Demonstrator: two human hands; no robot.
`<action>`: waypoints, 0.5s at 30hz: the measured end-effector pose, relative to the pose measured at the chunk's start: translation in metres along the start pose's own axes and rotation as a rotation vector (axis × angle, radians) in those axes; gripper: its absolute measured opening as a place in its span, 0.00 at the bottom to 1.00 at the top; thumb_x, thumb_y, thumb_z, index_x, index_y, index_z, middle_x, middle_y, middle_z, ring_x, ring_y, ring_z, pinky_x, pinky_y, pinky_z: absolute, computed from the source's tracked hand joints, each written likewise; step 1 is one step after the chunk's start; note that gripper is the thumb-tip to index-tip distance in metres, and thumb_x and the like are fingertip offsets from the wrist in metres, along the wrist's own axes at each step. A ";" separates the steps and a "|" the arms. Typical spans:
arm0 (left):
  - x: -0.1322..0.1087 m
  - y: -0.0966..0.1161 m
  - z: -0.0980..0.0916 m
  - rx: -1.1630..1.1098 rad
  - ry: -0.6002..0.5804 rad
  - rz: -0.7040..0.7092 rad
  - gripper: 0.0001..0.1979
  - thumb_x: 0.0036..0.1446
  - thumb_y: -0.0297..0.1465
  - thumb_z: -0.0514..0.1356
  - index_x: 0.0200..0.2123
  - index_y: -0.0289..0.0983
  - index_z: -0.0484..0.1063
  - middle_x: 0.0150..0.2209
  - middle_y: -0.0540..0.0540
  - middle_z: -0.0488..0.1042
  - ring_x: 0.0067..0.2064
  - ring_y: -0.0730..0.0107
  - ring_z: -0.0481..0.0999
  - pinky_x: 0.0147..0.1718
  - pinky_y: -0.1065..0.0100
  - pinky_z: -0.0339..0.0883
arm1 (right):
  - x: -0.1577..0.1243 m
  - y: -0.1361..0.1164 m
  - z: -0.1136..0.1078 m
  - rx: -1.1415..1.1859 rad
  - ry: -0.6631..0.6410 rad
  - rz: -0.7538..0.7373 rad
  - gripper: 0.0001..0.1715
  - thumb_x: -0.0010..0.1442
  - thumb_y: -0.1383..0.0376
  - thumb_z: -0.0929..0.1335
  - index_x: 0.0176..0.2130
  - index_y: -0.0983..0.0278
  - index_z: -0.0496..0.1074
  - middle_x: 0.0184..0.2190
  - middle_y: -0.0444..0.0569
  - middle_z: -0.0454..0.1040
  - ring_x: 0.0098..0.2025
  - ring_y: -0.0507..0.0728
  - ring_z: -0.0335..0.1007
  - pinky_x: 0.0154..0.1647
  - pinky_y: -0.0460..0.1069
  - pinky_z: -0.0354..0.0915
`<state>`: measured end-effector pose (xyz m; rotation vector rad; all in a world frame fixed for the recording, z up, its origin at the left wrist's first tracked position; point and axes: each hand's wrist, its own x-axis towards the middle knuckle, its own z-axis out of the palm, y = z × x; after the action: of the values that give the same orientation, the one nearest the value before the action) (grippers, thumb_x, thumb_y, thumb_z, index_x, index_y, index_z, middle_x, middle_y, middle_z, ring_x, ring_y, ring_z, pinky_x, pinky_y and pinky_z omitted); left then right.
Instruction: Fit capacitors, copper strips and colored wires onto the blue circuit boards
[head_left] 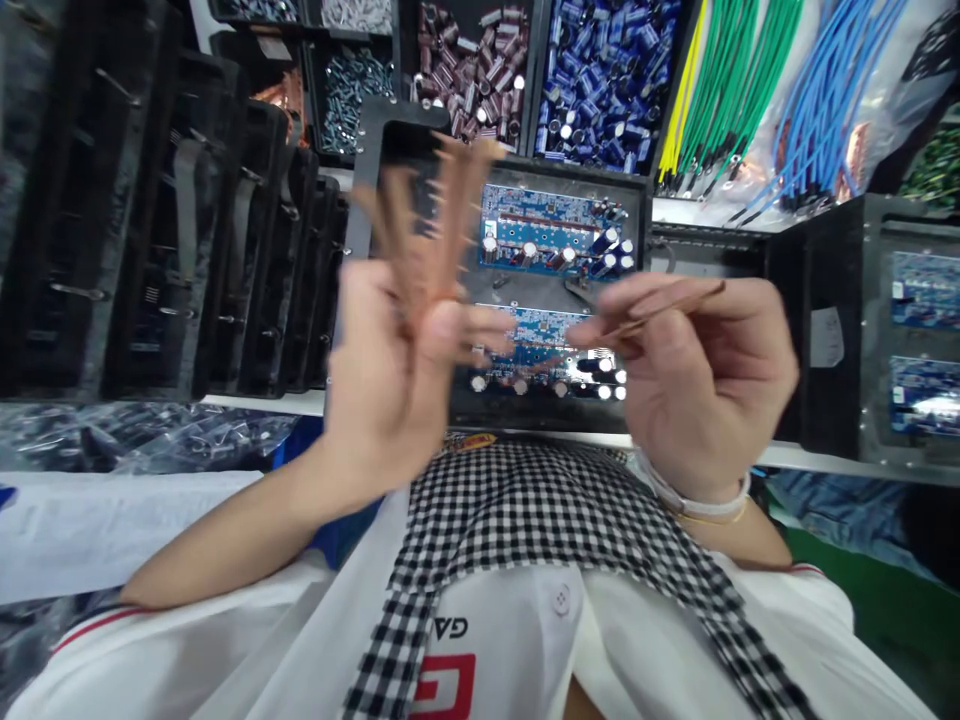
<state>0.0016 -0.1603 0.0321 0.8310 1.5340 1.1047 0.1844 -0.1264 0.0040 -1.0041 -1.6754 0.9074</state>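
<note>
My left hand (394, 375), blurred by motion, is closed around a bundle of toothed copper strips (459, 215) that fan upward. To its right, my right hand (709, 385) pinches a thin copper strip (675, 298); whether it is one piece or more, I cannot tell. Below both hands lies a black tray (540, 412) with two blue circuit boards. The upper circuit board (551, 232) carries several capacitors and a long copper-coloured strip. Fingers of both hands partly cover the lower circuit board (536, 328). A dark tool-like piece (579, 290) lies between the boards, partly hidden by my right hand.
Bins of screws (356, 95), brown capacitors (472, 70) and blue capacitors (607, 80) stand behind the tray. Green wires (750, 80) and blue wires (840, 100) lie at the back right. Stacked black trays (105, 220) line the left; another tray (874, 330) with boards is right.
</note>
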 end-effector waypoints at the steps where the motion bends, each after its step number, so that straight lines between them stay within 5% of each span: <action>1: 0.003 0.000 -0.008 0.024 0.057 0.103 0.10 0.68 0.37 0.57 0.45 0.44 0.56 0.40 0.51 0.78 0.39 0.69 0.80 0.32 0.71 0.69 | 0.001 0.002 -0.003 -0.084 -0.042 -0.044 0.15 0.70 0.69 0.59 0.51 0.53 0.66 0.46 0.49 0.72 0.42 0.56 0.75 0.42 0.54 0.71; 3: 0.009 -0.002 -0.023 0.072 0.095 0.226 0.11 0.69 0.39 0.55 0.44 0.44 0.54 0.39 0.52 0.78 0.40 0.69 0.81 0.32 0.71 0.70 | 0.002 0.011 -0.007 -0.359 -0.238 -0.155 0.13 0.68 0.69 0.63 0.49 0.56 0.71 0.43 0.50 0.72 0.43 0.57 0.72 0.43 0.53 0.68; 7: 0.013 -0.010 -0.038 0.151 0.037 0.196 0.11 0.70 0.40 0.54 0.44 0.43 0.53 0.37 0.52 0.79 0.34 0.70 0.81 0.30 0.71 0.71 | -0.002 0.037 0.002 -0.617 -0.571 -0.326 0.14 0.69 0.69 0.61 0.45 0.60 0.75 0.41 0.50 0.75 0.42 0.57 0.68 0.46 0.55 0.62; 12: 0.009 -0.012 -0.039 0.180 -0.015 0.161 0.07 0.72 0.37 0.50 0.43 0.42 0.53 0.40 0.50 0.78 0.33 0.70 0.80 0.29 0.69 0.70 | -0.006 0.048 0.015 -0.649 -0.613 -0.340 0.17 0.71 0.69 0.59 0.41 0.62 0.76 0.37 0.50 0.76 0.40 0.58 0.65 0.45 0.55 0.57; 15: 0.017 -0.002 -0.047 0.161 -0.046 0.052 0.06 0.73 0.38 0.49 0.46 0.44 0.52 0.36 0.53 0.75 0.27 0.78 0.71 0.24 0.74 0.61 | -0.007 0.042 0.015 -0.671 -0.633 -0.354 0.16 0.69 0.71 0.60 0.41 0.62 0.76 0.36 0.50 0.75 0.39 0.58 0.63 0.44 0.55 0.55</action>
<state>-0.0481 -0.1565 0.0266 1.0035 1.5858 1.0020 0.1802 -0.1180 -0.0397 -0.8231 -2.7047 0.4331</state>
